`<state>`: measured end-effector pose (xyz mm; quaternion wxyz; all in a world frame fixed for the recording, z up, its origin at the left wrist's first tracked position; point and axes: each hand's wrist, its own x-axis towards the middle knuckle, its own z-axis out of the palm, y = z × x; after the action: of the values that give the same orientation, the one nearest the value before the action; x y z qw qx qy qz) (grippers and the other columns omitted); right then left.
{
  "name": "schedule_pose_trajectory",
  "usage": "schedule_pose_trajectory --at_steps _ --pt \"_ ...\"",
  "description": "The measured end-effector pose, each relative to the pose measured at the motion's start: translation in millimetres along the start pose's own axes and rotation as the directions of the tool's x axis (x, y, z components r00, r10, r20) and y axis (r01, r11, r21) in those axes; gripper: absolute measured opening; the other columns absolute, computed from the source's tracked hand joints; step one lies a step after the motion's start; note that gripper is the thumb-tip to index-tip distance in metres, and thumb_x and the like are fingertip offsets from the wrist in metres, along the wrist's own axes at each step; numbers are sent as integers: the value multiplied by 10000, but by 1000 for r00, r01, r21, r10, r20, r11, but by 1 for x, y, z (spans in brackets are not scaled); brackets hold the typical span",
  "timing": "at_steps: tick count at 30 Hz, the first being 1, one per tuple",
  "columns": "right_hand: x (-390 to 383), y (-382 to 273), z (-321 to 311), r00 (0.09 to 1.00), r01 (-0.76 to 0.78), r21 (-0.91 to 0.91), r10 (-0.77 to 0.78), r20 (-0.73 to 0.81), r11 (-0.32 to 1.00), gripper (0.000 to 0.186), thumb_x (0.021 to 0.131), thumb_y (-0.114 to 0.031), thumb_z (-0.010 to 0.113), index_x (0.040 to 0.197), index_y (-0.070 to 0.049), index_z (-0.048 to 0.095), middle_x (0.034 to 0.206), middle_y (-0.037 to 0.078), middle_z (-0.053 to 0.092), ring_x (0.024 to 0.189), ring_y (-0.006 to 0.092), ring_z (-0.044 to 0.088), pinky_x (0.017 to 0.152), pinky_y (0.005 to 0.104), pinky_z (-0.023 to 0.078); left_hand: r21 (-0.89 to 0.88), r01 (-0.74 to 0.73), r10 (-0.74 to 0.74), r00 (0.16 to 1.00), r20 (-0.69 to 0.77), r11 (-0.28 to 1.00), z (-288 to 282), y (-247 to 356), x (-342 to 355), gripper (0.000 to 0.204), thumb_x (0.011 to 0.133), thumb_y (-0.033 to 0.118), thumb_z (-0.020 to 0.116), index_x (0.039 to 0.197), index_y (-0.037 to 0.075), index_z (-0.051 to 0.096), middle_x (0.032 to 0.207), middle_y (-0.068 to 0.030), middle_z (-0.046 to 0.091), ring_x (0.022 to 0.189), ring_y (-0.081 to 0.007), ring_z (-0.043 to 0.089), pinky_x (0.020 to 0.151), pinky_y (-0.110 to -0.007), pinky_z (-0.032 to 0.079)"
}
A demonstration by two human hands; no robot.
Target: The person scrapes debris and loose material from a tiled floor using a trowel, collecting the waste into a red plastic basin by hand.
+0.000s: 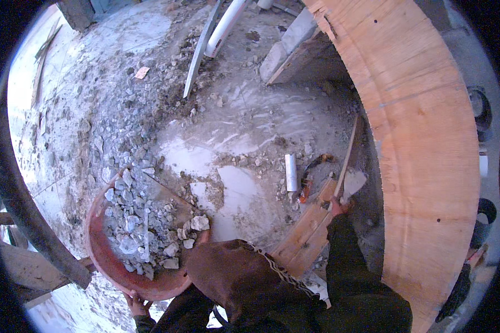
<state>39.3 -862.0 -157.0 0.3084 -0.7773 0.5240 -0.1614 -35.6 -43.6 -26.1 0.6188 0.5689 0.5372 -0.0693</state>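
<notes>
A round red basin [97, 227] filled with broken stone and rubble [129, 222] sits at the lower left. My left hand [137, 304] is at the basin's near rim, its fingers curled against the edge. To the right, my right arm reaches forward and down. My right hand [340, 207] is closed around the lower part of a thin wooden strip [349, 156], which slants up and away; some fingers are hidden. Flat wooden boards [303, 236] lie beside that hand. Just beyond them are a short white pipe piece [291, 172] and a dark, curved object with orange parts [311, 180].
A large curved plywood sheet [428, 139] stands along the right. Loose rubble [116, 119] covers the dusty floor at left. Farther off lie a long white pipe [225, 29], a grey strip [200, 55] and a block [290, 47]. A dark curved band [25, 194] arcs at far left.
</notes>
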Motion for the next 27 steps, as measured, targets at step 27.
schedule_pose_trajectory --at_steps 27 --pt "-145 -149 127 932 355 -490 -346 113 796 611 624 -382 710 1041 32 539 1094 230 538 1110 352 435 938 445 307 -4 11 -11 999 -43 1000 -5 0 2 665 846 325 539 1371 309 132 1080 -73 498 883 -230 544 606 -432 533"
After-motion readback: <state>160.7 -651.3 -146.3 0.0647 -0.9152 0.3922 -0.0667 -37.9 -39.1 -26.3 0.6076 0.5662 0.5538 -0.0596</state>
